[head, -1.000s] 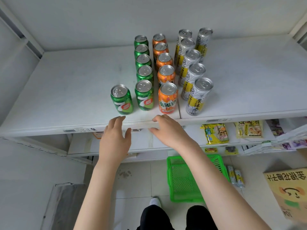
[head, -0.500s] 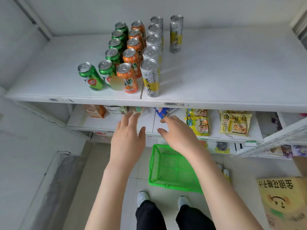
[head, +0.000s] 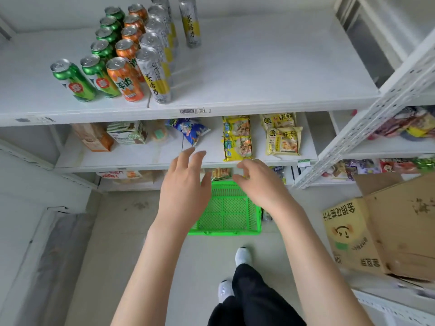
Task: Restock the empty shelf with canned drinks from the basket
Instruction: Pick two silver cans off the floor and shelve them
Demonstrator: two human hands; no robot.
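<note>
Bright diffuse light flooding in evenly; shadows falling soft under the shelf [head: 259, 67]; can tops [head: 149, 41] catching mild glare; wide-angle lens bowing the edges; corners going soft

This is a small shop or its stockroom. White metal shelves [head: 259, 74] on perforated uprights [head: 367, 118] carry goods sorted by kind: green cans [head: 73, 80], orange cans [head: 124, 78] and tall silver cans [head: 154, 76] stand in rows, with a barcode label [head: 187, 111] on the front edge. Packaged snacks [head: 236, 140] lie on the lower shelves. A green basket [head: 229, 215] sits on the floor, with a printed cardboard carton [head: 386, 229] to its right.
</note>
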